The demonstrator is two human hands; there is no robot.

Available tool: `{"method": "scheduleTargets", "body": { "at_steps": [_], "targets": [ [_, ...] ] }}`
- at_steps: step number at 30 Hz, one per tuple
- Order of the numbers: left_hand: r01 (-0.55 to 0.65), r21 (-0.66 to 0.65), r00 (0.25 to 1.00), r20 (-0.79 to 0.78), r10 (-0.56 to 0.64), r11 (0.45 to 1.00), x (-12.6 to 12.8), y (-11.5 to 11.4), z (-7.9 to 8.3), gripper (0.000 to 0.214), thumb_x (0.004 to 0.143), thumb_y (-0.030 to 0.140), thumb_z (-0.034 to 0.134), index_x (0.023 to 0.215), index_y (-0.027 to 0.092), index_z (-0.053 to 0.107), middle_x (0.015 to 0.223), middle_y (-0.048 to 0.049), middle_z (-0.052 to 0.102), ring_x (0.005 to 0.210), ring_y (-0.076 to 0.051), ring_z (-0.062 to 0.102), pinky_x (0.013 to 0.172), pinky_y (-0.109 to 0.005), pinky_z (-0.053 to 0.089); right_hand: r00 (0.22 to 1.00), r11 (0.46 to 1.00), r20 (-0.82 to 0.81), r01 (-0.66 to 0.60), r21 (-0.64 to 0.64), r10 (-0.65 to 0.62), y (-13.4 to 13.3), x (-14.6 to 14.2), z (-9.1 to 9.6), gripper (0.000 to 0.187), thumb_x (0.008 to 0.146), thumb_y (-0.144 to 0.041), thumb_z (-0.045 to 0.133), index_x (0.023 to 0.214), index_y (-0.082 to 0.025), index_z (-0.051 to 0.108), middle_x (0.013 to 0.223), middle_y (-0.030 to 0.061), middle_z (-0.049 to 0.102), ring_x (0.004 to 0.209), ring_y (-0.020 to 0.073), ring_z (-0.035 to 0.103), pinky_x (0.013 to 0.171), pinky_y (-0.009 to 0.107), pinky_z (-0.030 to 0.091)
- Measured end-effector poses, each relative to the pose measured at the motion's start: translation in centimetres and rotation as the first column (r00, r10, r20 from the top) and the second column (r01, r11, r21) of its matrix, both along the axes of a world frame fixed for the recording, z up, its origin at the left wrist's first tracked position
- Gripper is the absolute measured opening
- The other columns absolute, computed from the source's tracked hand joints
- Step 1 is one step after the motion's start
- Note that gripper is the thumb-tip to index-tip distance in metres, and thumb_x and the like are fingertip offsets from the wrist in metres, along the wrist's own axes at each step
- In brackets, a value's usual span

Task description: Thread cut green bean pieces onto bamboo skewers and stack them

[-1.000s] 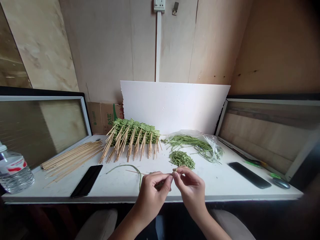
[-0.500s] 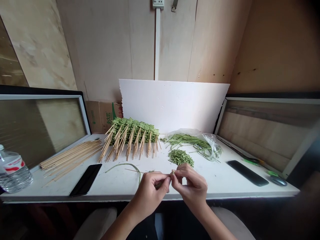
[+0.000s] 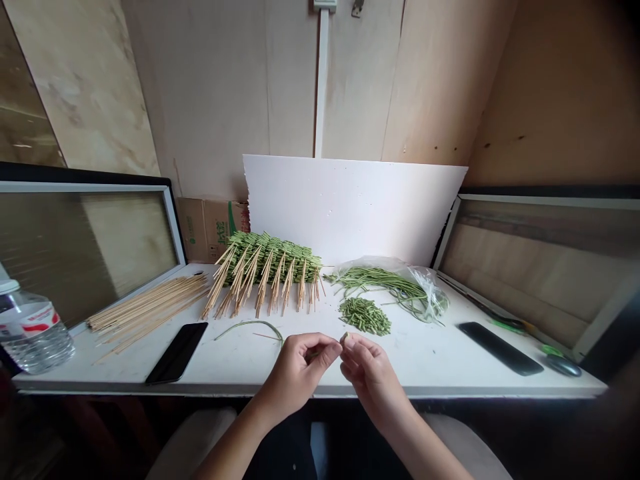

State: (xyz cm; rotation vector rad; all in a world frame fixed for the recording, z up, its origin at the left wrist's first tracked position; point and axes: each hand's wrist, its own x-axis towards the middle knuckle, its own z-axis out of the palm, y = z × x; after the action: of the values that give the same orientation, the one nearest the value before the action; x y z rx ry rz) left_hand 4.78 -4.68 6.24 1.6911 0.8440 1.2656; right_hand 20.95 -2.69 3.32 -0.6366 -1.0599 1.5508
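My left hand (image 3: pixel 306 365) is closed, thumb and fingertips pinched. A thin bamboo skewer (image 3: pixel 267 336) shows to the left of it, in line with the fingertips; the hand hides the rest. My right hand (image 3: pixel 369 368) pinches a short piece of green bean (image 3: pixel 347 337) right at the left fingertips. One long green bean (image 3: pixel 250 323) lies curved on the table behind the left hand. Behind the right hand sits a pile of cut bean pieces (image 3: pixel 365 315). Farther back, skewered beans (image 3: pixel 275 257) are stacked with their sticks toward me.
Loose bamboo skewers (image 3: pixel 150 300) and a black phone (image 3: pixel 177 353) lie on the left, beside a water bottle (image 3: pixel 35 333). Long beans (image 3: pixel 380 279) spill from a plastic bag (image 3: pixel 430 293). On the right are a dark phone-like slab (image 3: pixel 500 348) and a mouse (image 3: pixel 564 365).
My right hand has turned, and its fingers sit lower and more folded beside the left fingertips. The whole view has shifted slightly. Both hands stay close together.
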Motion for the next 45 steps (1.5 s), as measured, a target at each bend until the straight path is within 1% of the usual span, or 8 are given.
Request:
{"method": "scheduleTargets", "body": {
  "at_steps": [8, 16, 23, 26, 31, 35, 39, 45],
  "targets": [
    [0.168, -0.131, 0.969, 0.203, -0.139, 0.977, 0.4, 0.6, -1.0, 0.038, 0.094, 0.045, 0.066, 0.079, 0.011, 0.075, 0.055, 0.0060, 0.032, 0.053, -0.007, 0.022, 0.049, -0.023, 0.018, 0.967, 0.977, -0.253, -0.089, -0.195, 0.038, -1.2, -0.7, 0.5, 0.030, 0.081, -0.034, 0.080, 0.072, -0.018, 0.057, 0.070, -0.0058, 0.029, 0.060, 0.0099, 0.019, 0.047, 0.021, 0.015],
    [0.232, -0.163, 0.930, 0.325, -0.170, 0.959, 1.1, 0.9, -2.5, 0.037, 0.095, 0.044, 0.065, 0.082, 0.011, 0.076, 0.055, 0.0067, 0.026, 0.052, -0.007, 0.016, 0.050, -0.025, 0.012, 0.941, 0.966, -0.335, -0.120, -0.230, 0.037, -1.5, -1.2, 0.1, 0.030, 0.079, -0.037, 0.082, 0.075, -0.019, 0.059, 0.069, -0.0060, 0.030, 0.059, 0.0098, 0.018, 0.046, 0.022, 0.013],
    [-0.139, 0.129, 0.989, -0.023, 0.143, 0.982, 0.9, 1.2, -2.2, 0.026, 0.097, 0.038, 0.064, 0.096, 0.015, 0.076, 0.073, -0.0022, 0.064, 0.064, -0.012, 0.054, 0.059, -0.023, 0.042, 0.982, 0.980, 0.089, 0.153, 0.125, -0.165, 0.4, -0.1, -0.5, 0.029, 0.084, -0.042, 0.077, 0.074, -0.019, 0.062, 0.064, -0.0071, 0.023, 0.059, 0.0102, 0.018, 0.053, 0.026, 0.017],
    [-0.298, 0.487, 0.909, -0.117, 0.400, 0.821, 0.2, 1.4, -2.8, 0.016, 0.094, 0.026, 0.069, 0.107, 0.018, 0.074, 0.086, -0.0051, 0.073, 0.071, -0.014, 0.065, 0.066, -0.025, 0.051, 0.947, 0.947, 0.200, 0.198, 0.252, -0.252, 0.6, 0.2, -0.2, 0.027, 0.084, -0.043, 0.077, 0.077, -0.019, 0.067, 0.063, -0.0065, 0.023, 0.061, 0.0113, 0.023, 0.057, 0.027, 0.022],
    [-0.175, 0.887, 0.744, -0.165, 0.648, 0.428, -0.1, 0.7, -3.2, 0.029, 0.092, 0.005, 0.066, 0.119, 0.015, 0.068, 0.097, -0.0095, 0.076, 0.082, -0.020, 0.071, 0.074, -0.031, 0.055, 0.957, 0.971, 0.208, 0.169, 0.170, -0.203, 0.1, 0.0, 0.2, 0.030, 0.087, -0.045, 0.073, 0.078, -0.019, 0.063, 0.064, -0.0063, 0.024, 0.060, 0.0107, 0.019, 0.055, 0.028, 0.017],
    [-0.140, 0.938, 0.642, -0.158, 0.750, 0.317, 0.5, 0.2, -3.0, 0.029, 0.091, 0.005, 0.066, 0.120, 0.008, 0.065, 0.088, -0.0099, 0.073, 0.075, -0.020, 0.070, 0.068, -0.031, 0.054, 0.982, 0.992, 0.158, 0.091, 0.087, -0.104, -0.4, -0.1, 0.2, 0.032, 0.091, -0.044, 0.069, 0.075, -0.019, 0.057, 0.066, -0.0063, 0.023, 0.060, 0.0106, 0.015, 0.054, 0.028, 0.014],
    [-0.148, 0.915, 0.623, -0.209, 0.754, 0.376, 1.0, 0.2, -3.0, 0.022, 0.095, 0.006, 0.060, 0.115, 0.009, 0.065, 0.077, -0.0060, 0.067, 0.065, -0.017, 0.063, 0.061, -0.029, 0.048, 0.994, 0.996, 0.056, 0.090, 0.021, -0.091, -0.6, -0.5, -0.2, 0.030, 0.090, -0.042, 0.071, 0.077, -0.019, 0.057, 0.067, -0.0065, 0.023, 0.061, 0.0107, 0.013, 0.053, 0.027, 0.016],
    [-0.199, 0.718, 0.729, -0.346, 0.590, 0.667, 1.3, 0.3, -2.8, 0.021, 0.101, 0.014, 0.047, 0.109, 0.013, 0.067, 0.077, -0.0060, 0.061, 0.065, -0.016, 0.057, 0.061, -0.028, 0.041, 0.993, 0.993, -0.023, 0.118, -0.004, -0.118, -0.5, -0.9, -0.6, 0.026, 0.086, -0.040, 0.076, 0.081, -0.019, 0.061, 0.070, -0.0049, 0.033, 0.061, 0.0101, 0.021, 0.054, 0.024, 0.024]
  ]
}}
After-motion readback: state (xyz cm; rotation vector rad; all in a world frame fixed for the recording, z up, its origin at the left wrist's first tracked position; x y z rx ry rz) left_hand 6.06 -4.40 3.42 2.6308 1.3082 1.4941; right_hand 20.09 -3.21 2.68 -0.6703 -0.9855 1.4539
